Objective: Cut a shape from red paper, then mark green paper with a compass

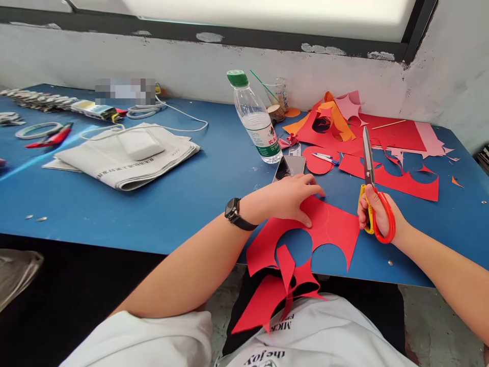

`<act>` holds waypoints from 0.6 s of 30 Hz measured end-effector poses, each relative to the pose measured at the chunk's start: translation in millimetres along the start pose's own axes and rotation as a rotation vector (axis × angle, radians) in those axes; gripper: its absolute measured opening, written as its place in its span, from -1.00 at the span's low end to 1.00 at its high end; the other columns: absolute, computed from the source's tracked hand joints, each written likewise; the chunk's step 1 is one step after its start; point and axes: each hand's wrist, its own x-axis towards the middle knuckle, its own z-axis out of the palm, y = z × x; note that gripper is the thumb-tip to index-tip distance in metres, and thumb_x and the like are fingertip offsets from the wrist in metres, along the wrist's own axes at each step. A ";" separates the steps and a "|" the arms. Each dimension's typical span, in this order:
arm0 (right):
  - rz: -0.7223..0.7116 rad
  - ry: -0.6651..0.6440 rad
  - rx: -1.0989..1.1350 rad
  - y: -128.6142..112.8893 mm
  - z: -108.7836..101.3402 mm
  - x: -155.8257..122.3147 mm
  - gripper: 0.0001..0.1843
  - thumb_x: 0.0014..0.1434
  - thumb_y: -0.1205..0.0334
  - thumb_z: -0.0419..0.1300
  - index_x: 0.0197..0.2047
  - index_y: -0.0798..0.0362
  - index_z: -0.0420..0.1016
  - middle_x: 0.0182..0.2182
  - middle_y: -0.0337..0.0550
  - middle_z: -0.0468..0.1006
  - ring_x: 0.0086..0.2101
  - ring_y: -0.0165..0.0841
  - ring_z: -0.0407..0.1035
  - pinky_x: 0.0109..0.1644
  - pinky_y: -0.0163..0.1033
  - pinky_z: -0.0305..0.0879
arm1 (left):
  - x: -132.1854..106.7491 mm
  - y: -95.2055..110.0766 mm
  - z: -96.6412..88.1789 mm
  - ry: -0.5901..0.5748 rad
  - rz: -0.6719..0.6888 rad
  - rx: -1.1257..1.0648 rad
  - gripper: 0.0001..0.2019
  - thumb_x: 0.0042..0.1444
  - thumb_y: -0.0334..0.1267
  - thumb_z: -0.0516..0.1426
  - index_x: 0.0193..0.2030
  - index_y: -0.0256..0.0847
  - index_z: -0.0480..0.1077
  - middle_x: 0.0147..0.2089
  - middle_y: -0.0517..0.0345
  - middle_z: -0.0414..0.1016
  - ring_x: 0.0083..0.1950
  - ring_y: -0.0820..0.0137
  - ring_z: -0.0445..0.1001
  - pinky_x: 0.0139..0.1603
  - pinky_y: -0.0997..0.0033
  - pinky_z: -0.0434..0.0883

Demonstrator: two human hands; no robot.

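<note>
My right hand (385, 216) is closed around the handles, one red and one yellow, of a pair of scissors (369, 158). Their blades point up and look closed. My left hand (292, 200), with a black watch (237, 214) on its wrist, lies over the top edge of a sheet of red paper (338, 224). Its fingers are spread and the thumb touches the paper. Round holes are cut in that sheet, and its lower strips hang over the table edge onto my lap. Just behind my left hand lies a phone (291, 166), partly hidden.
A leaning water bottle (257, 125) with a green cap stands behind the phone. A red paper disc (321, 161) has pens (325, 158) on it. Red, pink and orange scraps (332, 120) pile up at the back right. Folded newspaper (126, 165) and red-handled pliers (53, 137) lie left.
</note>
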 end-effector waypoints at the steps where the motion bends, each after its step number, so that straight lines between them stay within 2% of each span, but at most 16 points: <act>1: 0.006 0.001 0.009 -0.4 0.0 -0.2 -0.11 -0.14 -0.75 0.42 -0.52 -0.04 0.31 -0.66 -0.27 0.43 -0.66 -0.41 0.35 -0.59 -0.32 0.36 | 0.0 3.2 -0.7 -0.012 -0.010 0.017 -0.27 0.15 0.06 0.46 0.41 -0.12 0.49 0.35 -0.19 0.48 0.21 -0.07 0.55 0.18 0.09 0.45; 4: 0.012 0.001 0.025 0.5 -0.5 0.1 -0.12 -0.15 -0.73 0.44 -0.52 -0.03 0.32 -0.66 -0.27 0.42 -0.66 -0.41 0.35 -0.59 -0.32 0.35 | 0.1 7.2 -0.3 -0.046 -0.023 0.008 -0.34 0.21 0.02 0.43 0.40 -0.12 0.49 0.28 -0.11 0.59 0.09 -0.01 0.62 0.01 0.16 0.41; 7: 0.005 -0.001 0.056 4.6 -2.2 1.9 -0.14 -0.14 -0.70 0.47 -0.51 -0.04 0.33 -0.65 -0.28 0.42 -0.65 -0.41 0.35 -0.59 -0.31 0.35 | 0.5 5.0 3.5 -0.040 0.009 -0.041 -0.46 0.23 -0.05 0.41 0.30 -0.13 0.52 0.10 -0.01 0.71 0.04 0.02 0.64 -0.01 0.18 0.37; 10: -0.009 -0.005 0.081 9.9 -4.0 3.5 -0.16 -0.10 -0.66 0.48 -0.49 -0.04 0.33 -0.65 -0.30 0.42 -0.66 -0.42 0.34 -0.58 -0.31 0.36 | 2.0 0.4 5.8 0.003 0.062 -0.151 -0.68 0.25 -0.10 0.35 0.08 -0.15 0.57 -0.11 0.07 0.69 -0.12 0.15 0.59 -0.13 0.22 0.33; 12: -0.023 -0.004 0.078 12.3 -4.8 3.8 -0.18 -0.04 -0.65 0.47 -0.47 -0.03 0.35 -0.64 -0.31 0.42 -0.67 -0.43 0.34 -0.60 -0.32 0.35 | 4.1 -3.1 4.8 0.045 0.108 -0.302 -0.76 0.29 -0.06 0.30 -0.03 -0.16 0.56 -0.19 0.11 0.63 -0.23 0.25 0.50 -0.23 0.26 0.28; 14: -0.049 0.005 0.071 13.2 -5.1 3.4 -0.19 0.03 -0.65 0.43 -0.44 -0.03 0.37 -0.65 -0.33 0.40 -0.69 -0.44 0.31 -0.63 -0.33 0.32 | 6.6 -6.8 2.6 0.131 0.123 -0.454 -0.72 0.33 0.02 0.25 -0.10 -0.17 0.53 -0.26 0.16 0.55 -0.30 0.33 0.39 -0.27 0.29 0.26; 18: -0.131 -0.008 0.074 10.2 -5.1 0.6 -0.19 0.07 -0.67 0.38 -0.42 -0.02 0.38 -0.69 -0.42 0.27 -0.73 -0.49 0.18 -0.68 -0.35 0.21 | 11.7 -13.6 -0.3 0.411 0.056 -0.686 -0.68 0.33 0.05 0.26 -0.23 -0.18 0.45 -0.31 0.20 0.42 -0.30 0.39 0.31 -0.29 0.35 0.26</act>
